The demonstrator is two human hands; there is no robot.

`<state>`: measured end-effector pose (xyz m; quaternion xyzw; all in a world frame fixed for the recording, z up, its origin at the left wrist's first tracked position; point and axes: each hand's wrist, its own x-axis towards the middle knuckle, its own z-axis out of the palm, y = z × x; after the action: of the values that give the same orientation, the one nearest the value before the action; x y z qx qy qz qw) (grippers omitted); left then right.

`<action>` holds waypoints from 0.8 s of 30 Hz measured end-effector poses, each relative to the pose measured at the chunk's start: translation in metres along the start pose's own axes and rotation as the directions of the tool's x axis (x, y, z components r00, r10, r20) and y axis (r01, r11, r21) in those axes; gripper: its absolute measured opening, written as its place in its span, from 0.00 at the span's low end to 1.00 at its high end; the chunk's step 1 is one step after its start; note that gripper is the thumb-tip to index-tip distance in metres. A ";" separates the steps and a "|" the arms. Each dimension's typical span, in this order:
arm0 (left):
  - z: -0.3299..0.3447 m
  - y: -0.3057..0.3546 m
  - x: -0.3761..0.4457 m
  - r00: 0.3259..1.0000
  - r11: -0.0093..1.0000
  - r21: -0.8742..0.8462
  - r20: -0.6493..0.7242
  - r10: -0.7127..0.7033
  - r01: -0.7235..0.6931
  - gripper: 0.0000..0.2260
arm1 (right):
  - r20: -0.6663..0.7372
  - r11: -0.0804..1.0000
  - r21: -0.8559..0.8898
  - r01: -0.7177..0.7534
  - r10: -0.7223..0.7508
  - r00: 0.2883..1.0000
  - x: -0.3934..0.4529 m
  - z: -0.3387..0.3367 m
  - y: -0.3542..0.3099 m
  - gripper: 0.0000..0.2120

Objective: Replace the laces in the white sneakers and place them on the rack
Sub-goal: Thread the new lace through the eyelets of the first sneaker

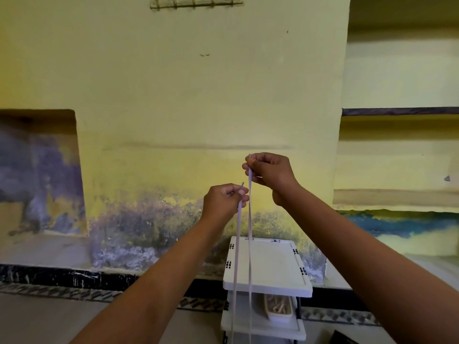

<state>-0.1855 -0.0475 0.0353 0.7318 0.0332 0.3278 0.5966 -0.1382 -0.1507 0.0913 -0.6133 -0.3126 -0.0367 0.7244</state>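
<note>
Above the white rack point(273, 264), each hand pinches one lace point(250, 244) end; right hand point(269, 173) higher than left hand point(223, 198).

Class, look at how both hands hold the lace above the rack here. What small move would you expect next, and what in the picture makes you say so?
Probably raising the left hand level with the right hand. Each pinches one end of the white lace, the strands hang in front of the rack, and the right end sits higher. Matching the tips would even the halves; the sneaker is out of view.
</note>
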 end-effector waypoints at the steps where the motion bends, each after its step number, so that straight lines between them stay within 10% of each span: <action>1: 0.001 0.000 0.000 1.000 1.000 0.008 0.000 -0.009 0.009 0.07 | 0.006 1.000 0.004 -0.001 0.001 1.000 0.000 0.001 0.000 0.08; 11: -0.006 -0.018 -0.007 0.991 0.990 -0.059 0.040 -0.124 0.126 0.08 | -0.035 0.992 0.021 -0.128 0.128 0.991 -0.011 -0.001 0.021 0.07; 24: -0.003 -0.172 -0.059 0.894 0.887 0.271 0.150 -0.422 0.374 0.06 | 0.003 0.839 -0.473 -0.269 0.307 0.952 -0.091 -0.040 0.206 0.07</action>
<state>-0.1737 -0.0216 -0.1446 0.8044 0.1602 0.1144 0.5605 -0.1051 -0.1665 -0.1350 -0.8103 -0.2270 0.0224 0.5397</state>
